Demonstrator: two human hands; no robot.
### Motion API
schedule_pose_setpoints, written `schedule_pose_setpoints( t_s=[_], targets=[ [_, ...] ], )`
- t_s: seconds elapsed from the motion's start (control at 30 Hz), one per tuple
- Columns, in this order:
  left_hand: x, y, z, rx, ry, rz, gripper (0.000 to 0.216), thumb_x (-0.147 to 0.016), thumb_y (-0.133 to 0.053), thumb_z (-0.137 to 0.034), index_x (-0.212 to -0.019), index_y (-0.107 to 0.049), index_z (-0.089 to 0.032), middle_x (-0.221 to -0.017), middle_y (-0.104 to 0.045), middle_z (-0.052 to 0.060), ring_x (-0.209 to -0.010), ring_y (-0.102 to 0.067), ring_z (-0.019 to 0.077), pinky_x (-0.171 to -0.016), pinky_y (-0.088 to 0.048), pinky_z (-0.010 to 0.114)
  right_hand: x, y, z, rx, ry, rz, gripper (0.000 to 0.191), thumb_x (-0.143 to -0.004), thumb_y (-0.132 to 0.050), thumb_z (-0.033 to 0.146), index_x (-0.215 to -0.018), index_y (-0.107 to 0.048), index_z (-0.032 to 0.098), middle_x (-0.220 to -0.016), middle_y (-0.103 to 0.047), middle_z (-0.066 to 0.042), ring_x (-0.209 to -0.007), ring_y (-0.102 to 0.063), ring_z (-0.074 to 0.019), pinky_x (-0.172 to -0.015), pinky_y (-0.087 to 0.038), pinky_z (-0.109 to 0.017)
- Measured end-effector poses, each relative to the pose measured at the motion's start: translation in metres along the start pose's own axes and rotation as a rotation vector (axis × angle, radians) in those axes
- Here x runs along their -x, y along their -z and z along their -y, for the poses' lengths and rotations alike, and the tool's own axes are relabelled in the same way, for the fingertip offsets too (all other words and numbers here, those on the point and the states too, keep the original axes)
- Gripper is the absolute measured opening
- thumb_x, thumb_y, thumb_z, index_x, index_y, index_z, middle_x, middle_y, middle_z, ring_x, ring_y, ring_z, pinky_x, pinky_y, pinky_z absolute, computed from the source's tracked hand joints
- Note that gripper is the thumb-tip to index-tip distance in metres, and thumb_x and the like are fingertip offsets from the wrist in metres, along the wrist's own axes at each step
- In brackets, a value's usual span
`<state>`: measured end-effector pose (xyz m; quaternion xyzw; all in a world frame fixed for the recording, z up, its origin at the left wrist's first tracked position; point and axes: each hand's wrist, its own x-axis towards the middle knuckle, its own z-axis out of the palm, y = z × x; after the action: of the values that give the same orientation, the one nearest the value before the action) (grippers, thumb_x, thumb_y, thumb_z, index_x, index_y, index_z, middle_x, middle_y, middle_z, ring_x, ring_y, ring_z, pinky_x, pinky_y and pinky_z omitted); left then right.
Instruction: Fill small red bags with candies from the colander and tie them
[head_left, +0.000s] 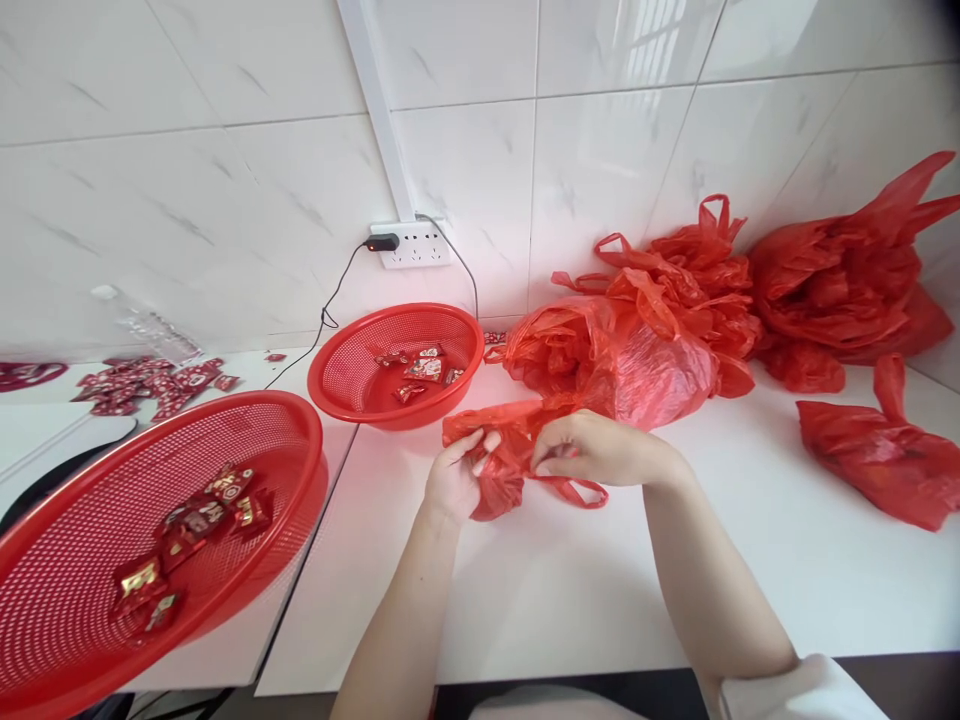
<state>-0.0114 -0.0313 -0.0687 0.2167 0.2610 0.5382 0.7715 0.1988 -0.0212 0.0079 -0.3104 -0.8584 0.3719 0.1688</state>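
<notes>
A small red plastic bag (501, 478) hangs between my hands above the white table. My left hand (456, 478) grips its left side, thumb and fingers closed on the film. On the bag's right side my right hand (581, 448) is closed, its fingers pinching the plastic; the fingertips are partly hidden. One handle loop (592, 495) of red plastic sticks out below my right hand. Just behind lies a larger red bag (559, 345) with crumpled red plastic in its mouth.
Two red mesh baskets, a large one (307, 440) and a smaller one (471, 375), hold wrapped sweets. More red packets (150, 385) lie at the far left beside a clear bottle (161, 335). Red bags (832, 290) fill the back right; another bag (885, 450) lies nearer. A cord runs from a power socket (420, 245).
</notes>
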Motion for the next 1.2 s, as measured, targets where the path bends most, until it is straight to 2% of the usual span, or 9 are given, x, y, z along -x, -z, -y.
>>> schedule_pose_setpoints(
  t_s=[0.07, 0.13, 0.27, 0.4, 0.53, 0.67, 0.87, 1.07, 1.2],
  targets=[
    [0.002, 0.001, -0.001, -0.085, -0.042, 0.023, 0.005, -0.076, -0.061, -0.016, -0.073, -0.06, -0.013, -0.065, -0.051, -0.001, -0.042, -0.035, 0.0026, -0.041, -0.037, 0.015, -0.005, -0.004, -0.003, 0.004, 0.018, -0.109, 0.012, -0.086, -0.059, 0.027, -0.091, -0.068, 0.02, -0.096, -0.069, -0.004, -0.088, -0.064, -0.0191, -0.081, -0.048, -0.032],
    [0.003, -0.001, -0.001, -0.183, -0.073, 0.063, 0.014, -0.076, -0.063, -0.024, -0.084, -0.064, -0.013, -0.076, -0.058, 0.003, -0.046, -0.039, 0.0037, -0.035, -0.031, 0.015, -0.011, -0.009, -0.007, -0.042, 0.05, -0.175, 0.028, -0.084, -0.06, 0.025, -0.112, -0.061, 0.021, -0.112, -0.065, -0.005, -0.1, -0.062, -0.0201, -0.087, -0.047, -0.034],
    [0.006, -0.006, 0.003, -0.371, -0.11, 0.119, 0.031, -0.082, -0.061, -0.045, -0.095, -0.065, -0.017, -0.087, -0.063, 0.004, -0.042, -0.04, 0.0032, -0.034, -0.03, 0.017, -0.023, -0.022, -0.016, -0.079, 0.045, -0.067, 0.056, -0.078, -0.063, 0.018, -0.132, -0.046, 0.023, -0.121, -0.062, -0.006, -0.101, -0.063, -0.0207, -0.083, -0.049, -0.032],
    [0.006, -0.003, 0.003, -0.519, -0.172, 0.124, 0.037, -0.086, -0.054, -0.055, -0.087, -0.062, -0.018, -0.064, -0.057, -0.002, -0.033, -0.034, 0.0025, -0.032, -0.025, 0.018, -0.031, -0.032, -0.02, -0.023, -0.011, -0.084, 0.048, -0.078, -0.055, 0.012, -0.125, -0.051, 0.021, -0.105, -0.067, -0.004, -0.087, -0.063, -0.0186, -0.072, -0.046, -0.029],
    [0.005, 0.003, -0.001, -0.608, -0.153, 0.137, 0.041, -0.089, -0.048, -0.057, -0.083, -0.061, -0.019, -0.045, -0.044, -0.006, -0.029, -0.028, 0.0038, -0.032, -0.019, 0.018, -0.038, -0.039, -0.017, 0.002, -0.001, -0.038, 0.013, -0.077, -0.054, 0.014, -0.089, -0.056, 0.018, -0.08, -0.063, 0.0, -0.067, -0.056, -0.0139, -0.062, -0.04, -0.025],
    [0.002, 0.007, -0.003, -0.647, -0.235, 0.051, 0.038, -0.089, -0.05, -0.055, -0.084, -0.062, -0.019, -0.041, -0.042, -0.007, -0.031, -0.036, 0.0067, -0.036, -0.028, 0.019, -0.04, -0.041, -0.018, 0.066, -0.014, -0.112, 0.008, -0.075, -0.051, 0.013, -0.073, -0.046, 0.02, -0.065, -0.051, 0.004, -0.057, -0.045, -0.0105, -0.056, -0.031, -0.024],
    [-0.008, 0.013, 0.006, -0.727, -0.599, -0.211, 0.037, -0.089, -0.053, -0.052, -0.086, -0.065, -0.017, -0.071, -0.067, 0.003, -0.069, -0.064, 0.0145, -0.067, -0.05, 0.025, -0.036, -0.037, -0.023, 0.121, -0.005, -0.05, 0.012, -0.074, -0.048, 0.012, -0.07, -0.041, 0.021, -0.061, -0.041, 0.006, -0.055, -0.038, -0.0102, -0.054, -0.027, -0.024],
    [-0.009, 0.008, 0.015, -0.47, -0.599, -0.185, 0.033, -0.088, -0.057, -0.049, -0.091, -0.063, -0.017, -0.078, -0.069, 0.004, -0.078, -0.067, 0.0176, -0.074, -0.052, 0.03, -0.035, -0.03, -0.022, 0.04, -0.109, 0.152, 0.024, -0.076, -0.067, 0.038, -0.075, -0.052, 0.019, -0.068, -0.051, 0.004, -0.06, -0.045, -0.0121, -0.054, -0.032, -0.025],
    [-0.008, 0.005, 0.015, -0.5, -0.621, -0.122, 0.029, -0.088, -0.057, -0.046, -0.094, -0.064, -0.018, -0.094, -0.07, 0.007, -0.092, -0.067, 0.0196, -0.083, -0.052, 0.032, -0.035, -0.025, -0.024, -0.152, -0.119, -0.032, 0.033, -0.084, -0.058, 0.051, -0.091, -0.06, 0.019, -0.083, -0.061, 0.0, -0.073, -0.054, -0.0149, -0.063, -0.04, -0.026]
  ],
)
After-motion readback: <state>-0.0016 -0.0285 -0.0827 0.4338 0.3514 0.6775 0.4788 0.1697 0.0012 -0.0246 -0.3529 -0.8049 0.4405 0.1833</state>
